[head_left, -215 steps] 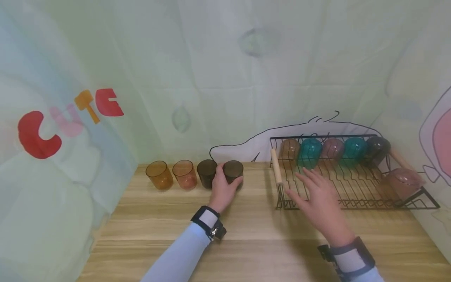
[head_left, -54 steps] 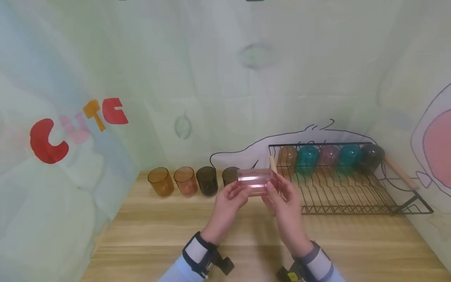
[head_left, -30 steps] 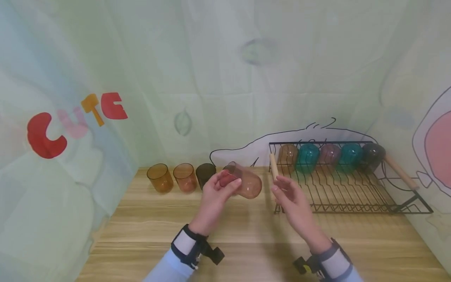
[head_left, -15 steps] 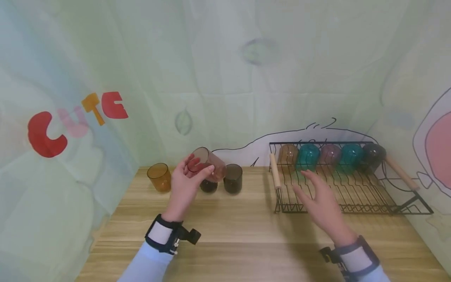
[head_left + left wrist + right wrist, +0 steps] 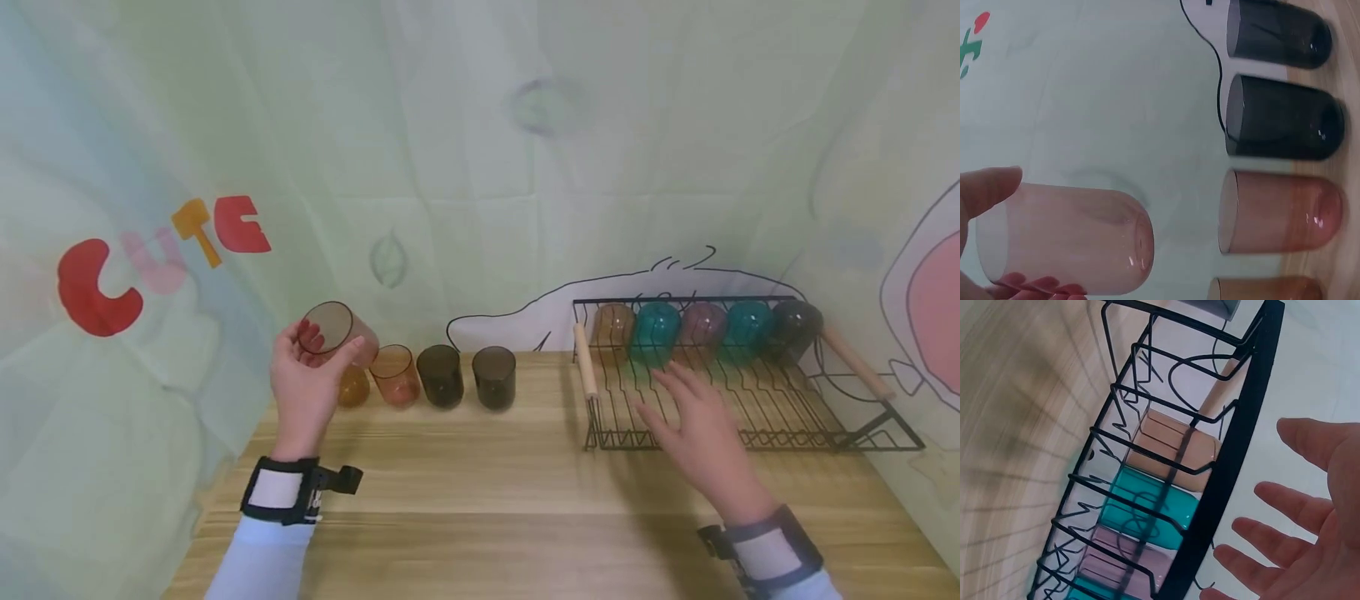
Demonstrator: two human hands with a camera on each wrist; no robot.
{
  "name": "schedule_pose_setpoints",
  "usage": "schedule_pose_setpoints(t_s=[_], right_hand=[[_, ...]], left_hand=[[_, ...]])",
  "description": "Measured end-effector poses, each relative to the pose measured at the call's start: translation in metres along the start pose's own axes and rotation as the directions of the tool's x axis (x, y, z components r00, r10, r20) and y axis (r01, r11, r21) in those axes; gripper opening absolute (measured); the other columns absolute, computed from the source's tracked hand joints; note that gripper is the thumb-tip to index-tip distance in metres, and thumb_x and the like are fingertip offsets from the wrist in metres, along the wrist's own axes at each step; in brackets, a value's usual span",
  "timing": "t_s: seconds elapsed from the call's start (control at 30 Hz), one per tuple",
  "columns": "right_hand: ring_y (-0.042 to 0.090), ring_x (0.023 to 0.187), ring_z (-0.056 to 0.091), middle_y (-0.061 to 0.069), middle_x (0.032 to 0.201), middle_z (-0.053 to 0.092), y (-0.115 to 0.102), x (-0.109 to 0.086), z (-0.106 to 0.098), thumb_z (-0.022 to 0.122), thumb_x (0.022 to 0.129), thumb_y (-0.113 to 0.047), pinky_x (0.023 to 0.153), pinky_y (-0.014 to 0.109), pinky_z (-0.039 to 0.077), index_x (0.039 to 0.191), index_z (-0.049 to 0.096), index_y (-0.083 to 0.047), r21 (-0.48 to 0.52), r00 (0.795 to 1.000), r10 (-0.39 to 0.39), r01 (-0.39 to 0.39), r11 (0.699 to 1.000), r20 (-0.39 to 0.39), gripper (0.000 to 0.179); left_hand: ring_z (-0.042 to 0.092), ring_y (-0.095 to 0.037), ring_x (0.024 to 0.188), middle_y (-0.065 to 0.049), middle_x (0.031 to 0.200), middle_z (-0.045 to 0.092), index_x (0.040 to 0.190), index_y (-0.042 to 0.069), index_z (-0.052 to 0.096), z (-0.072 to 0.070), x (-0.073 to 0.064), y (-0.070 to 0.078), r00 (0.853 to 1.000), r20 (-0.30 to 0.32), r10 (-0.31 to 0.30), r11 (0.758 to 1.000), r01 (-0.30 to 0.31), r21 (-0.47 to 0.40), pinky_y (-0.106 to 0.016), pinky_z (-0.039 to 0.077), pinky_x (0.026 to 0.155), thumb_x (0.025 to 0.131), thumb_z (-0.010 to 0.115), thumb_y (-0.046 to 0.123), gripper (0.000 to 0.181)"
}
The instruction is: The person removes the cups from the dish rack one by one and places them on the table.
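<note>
I judge four cups (image 5: 440, 379) done, far left on the worktop (image 5: 480, 525), and five cups (image 5: 703, 327) remaining in the right-side rack (image 5: 585, 362), with the left hand (image 5: 306, 387) gripping a tilted pink cup (image 5: 1082, 234) seemingly just above the amber cup (image 5: 352, 388) and the right hand (image 5: 707, 440) relaxed, empty.

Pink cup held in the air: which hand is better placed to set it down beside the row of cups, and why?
Probably the left hand: it grips the pink cup near the amber cup, leftmost of those standing. The right hand holds nothing and is away by the rack.
</note>
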State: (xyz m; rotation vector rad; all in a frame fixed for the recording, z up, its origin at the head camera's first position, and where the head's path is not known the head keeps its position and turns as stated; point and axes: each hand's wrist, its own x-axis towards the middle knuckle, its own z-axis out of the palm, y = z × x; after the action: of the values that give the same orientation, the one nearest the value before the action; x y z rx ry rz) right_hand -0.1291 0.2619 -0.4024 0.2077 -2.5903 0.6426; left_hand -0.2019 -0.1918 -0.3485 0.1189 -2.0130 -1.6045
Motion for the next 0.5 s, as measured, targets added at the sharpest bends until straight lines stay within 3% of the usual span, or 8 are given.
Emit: schedule_pose_setpoints(t_s=[0.2, 0.5], right_hand=[[0.038, 0.121, 0.039, 0.019, 0.133, 0.045, -0.002, -0.001, -0.004, 0.056, 0.088, -0.052, 0.098, 0.06, 0.028, 0.127, 0.054, -0.007, -0.034, 1.0, -0.015, 0.015, 0.999, 0.009, 0.059], [0.037, 0.117, 0.043, 0.016, 0.129, 0.049, 0.002, -0.004, -0.002, 0.064, 0.086, -0.041, 0.095, 0.058, 0.032, 0.123, 0.056, -0.008, -0.016, 1.0, -0.018, 0.018, 1.0, -0.016, 0.05]], left_hand=[[0.042, -0.019, 0.111, -0.006, 0.124, 0.044, 0.135, 0.011, 0.037, -0.027, 0.006, -0.014, 0.997, -0.076, -0.023, 0.993, 0.031, 0.111, -0.025, 0.037, 0.09, 0.071, 0.08, 0.033, 0.08], [0.042, -0.02, 0.108, -0.004, 0.124, 0.043, 0.136, 0.012, 0.038, -0.057, 0.01, -0.043, 0.982, -0.149, -0.118, 0.97, 0.146, 0.193, -0.023, 0.038, 0.085, 0.07, 0.081, 0.033, 0.081]])
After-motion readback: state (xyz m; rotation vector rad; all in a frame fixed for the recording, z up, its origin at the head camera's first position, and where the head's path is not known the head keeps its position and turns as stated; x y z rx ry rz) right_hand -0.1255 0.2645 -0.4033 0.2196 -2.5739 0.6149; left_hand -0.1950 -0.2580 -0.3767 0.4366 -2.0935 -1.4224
